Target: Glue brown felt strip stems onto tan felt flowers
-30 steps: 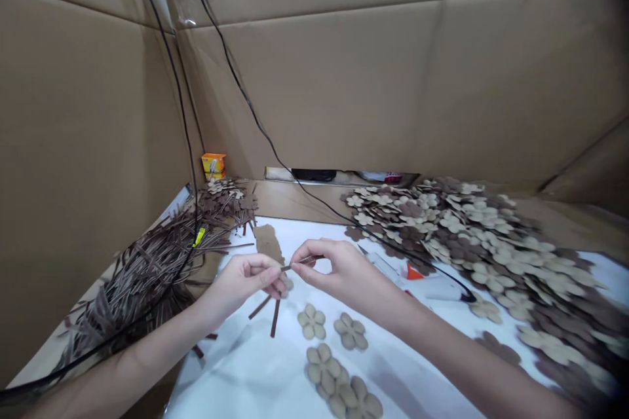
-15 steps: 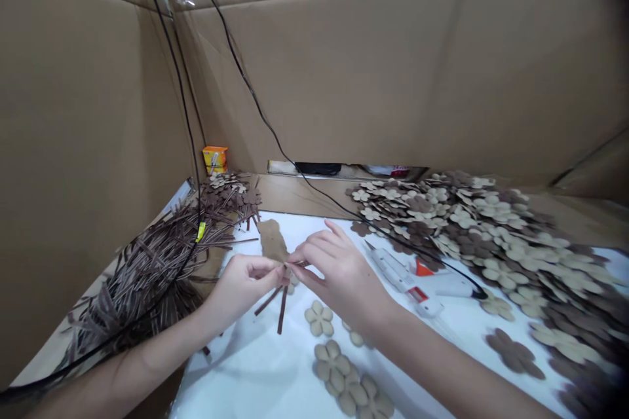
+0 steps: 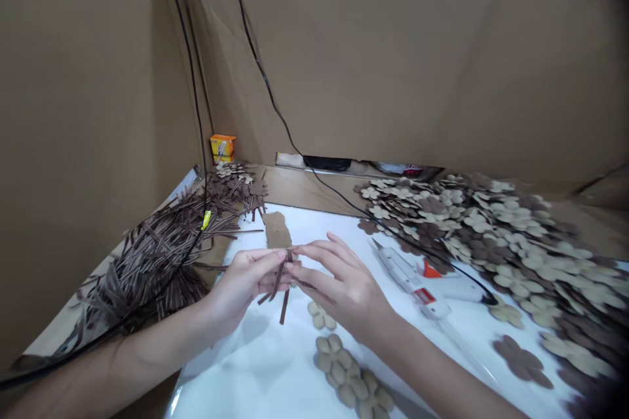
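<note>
My left hand (image 3: 248,281) pinches a dark brown ribbon strip (image 3: 278,278) between thumb and fingers, over the white table. Right beside it, my right hand (image 3: 339,281) has its fingertips on the same ribbon, and the two hands nearly meet. More brown strip ends hang below the fingers. Behind the hands lies a tan piece of card (image 3: 278,230). Padded beige flowers (image 3: 339,366) sit on the table below my right hand, one of them partly covered by it.
A heap of brown ribbon strips (image 3: 162,249) lies at left, and a large pile of felt flowers (image 3: 511,236) at right. A white glue gun (image 3: 413,281) rests right of my right hand. Black cables (image 3: 268,88) hang across cardboard walls. An orange box (image 3: 223,146) stands behind.
The ribbon now stands out between my fingertips, looped over them. My right hand's fingers are more spread. The view has shifted slightly, and the hands sit closer over the strips.
</note>
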Demonstrator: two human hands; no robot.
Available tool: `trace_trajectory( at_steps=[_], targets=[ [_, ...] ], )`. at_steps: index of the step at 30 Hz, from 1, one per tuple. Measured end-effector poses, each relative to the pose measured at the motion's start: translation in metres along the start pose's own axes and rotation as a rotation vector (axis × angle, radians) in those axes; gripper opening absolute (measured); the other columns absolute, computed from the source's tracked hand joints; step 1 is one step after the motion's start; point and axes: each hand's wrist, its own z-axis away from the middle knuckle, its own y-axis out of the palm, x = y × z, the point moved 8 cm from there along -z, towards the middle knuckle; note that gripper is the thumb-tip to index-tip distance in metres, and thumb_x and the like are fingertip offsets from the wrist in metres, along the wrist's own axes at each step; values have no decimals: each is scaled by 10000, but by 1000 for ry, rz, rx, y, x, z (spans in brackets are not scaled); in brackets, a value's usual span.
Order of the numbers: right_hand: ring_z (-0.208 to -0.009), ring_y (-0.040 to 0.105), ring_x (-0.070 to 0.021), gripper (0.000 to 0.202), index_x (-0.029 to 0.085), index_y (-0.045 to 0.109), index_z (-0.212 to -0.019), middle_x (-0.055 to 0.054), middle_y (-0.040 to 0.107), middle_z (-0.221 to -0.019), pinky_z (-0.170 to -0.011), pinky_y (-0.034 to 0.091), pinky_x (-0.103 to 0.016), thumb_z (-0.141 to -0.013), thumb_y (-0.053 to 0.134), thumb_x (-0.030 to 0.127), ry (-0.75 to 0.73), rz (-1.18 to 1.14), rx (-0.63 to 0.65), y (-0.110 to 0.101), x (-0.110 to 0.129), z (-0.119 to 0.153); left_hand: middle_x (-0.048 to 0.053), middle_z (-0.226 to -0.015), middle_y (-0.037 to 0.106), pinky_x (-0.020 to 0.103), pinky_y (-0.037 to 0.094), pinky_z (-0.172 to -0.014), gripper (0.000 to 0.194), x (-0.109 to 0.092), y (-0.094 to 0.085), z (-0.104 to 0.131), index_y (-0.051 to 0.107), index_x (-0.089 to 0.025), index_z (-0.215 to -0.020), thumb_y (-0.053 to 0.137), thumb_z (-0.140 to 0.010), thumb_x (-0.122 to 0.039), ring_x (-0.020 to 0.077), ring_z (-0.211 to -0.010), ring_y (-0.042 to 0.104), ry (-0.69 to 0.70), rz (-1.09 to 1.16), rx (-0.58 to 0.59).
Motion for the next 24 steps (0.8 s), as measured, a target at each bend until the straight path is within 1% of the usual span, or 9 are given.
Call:
trace_trajectory(
  at_steps=[3,5,7,9,12,15,17,20,24],
  targets=[
    [-989,545,-180,194,226,630,-995,-78,635,-1077,-964,361,-471,-853,513,164,-29,21,79,6,-4,2,59,-700,660,234,457,-678,217,1,0,1,665,-99,-795,634,-757,-310,116,-639,594,-27,52,-5],
    [-1094,483,-196,340,221,585,-1107,-93,566,-1200,-980,342,-487,-846,438,60,-76,23,187,12,-4,3,72,-740,676,240,465,-716,211,2,-2,0,667,-99,-825,631,-764,-298,119,-671,611,-33,90,1],
    [-1177,402,-212,514,223,528,-1196,-91,468,-1313,-977,344,-497,-782,368,-37,-105,5,287,16,-4,4,78,-784,687,239,470,-735,198,3,-5,-2,663,-109,-852,630,-768,-285,120,-698,623,-37,127,0],
    [-1200,362,-231,586,238,519,-1213,-77,408,-1358,-960,359,-500,-719,372,-41,-83,-43,325,15,-5,3,76,-793,693,241,474,-739,180,7,-7,-4,659,-117,-848,639,-761,-274,122,-699,631,-52,143,-8],
    [-1126,412,-250,420,244,612,-1100,-80,474,-1276,-922,395,-472,-739,473,81,25,-159,278,9,-9,-4,77,-771,698,253,480,-743,181,14,-9,-5,656,-114,-819,655,-747,-280,132,-693,641,-83,139,-10],
    [-979,498,-213,140,245,700,-835,-66,584,-1034,-847,438,-386,-796,568,221,192,-297,215,9,-18,-11,92,-777,699,256,484,-733,229,16,-5,-3,663,-101,-823,654,-744,-316,142,-700,644,-89,110,17],
    [-900,528,-184,111,227,680,-703,-44,591,-909,-804,444,-334,-787,611,252,315,-390,200,14,-25,-14,100,-779,697,258,483,-726,259,15,-1,-1,669,-91,-829,640,-753,-336,147,-708,642,-74,77,36],
    [-833,541,-165,99,199,609,-740,-14,583,-828,-763,437,-294,-724,682,264,463,-516,182,20,-31,-17,98,-767,692,268,479,-728,274,10,2,2,673,-86,-831,621,-766,-347,154,-715,639,-49,35,44],
    [-724,548,-136,155,183,554,-818,2,583,-775,-666,440,-250,-795,583,334,661,-761,123,26,-41,-17,114,-793,689,286,463,-746,313,5,4,4,677,-81,-838,625,-754,-378,168,-746,632,-21,-22,26]
  ],
)
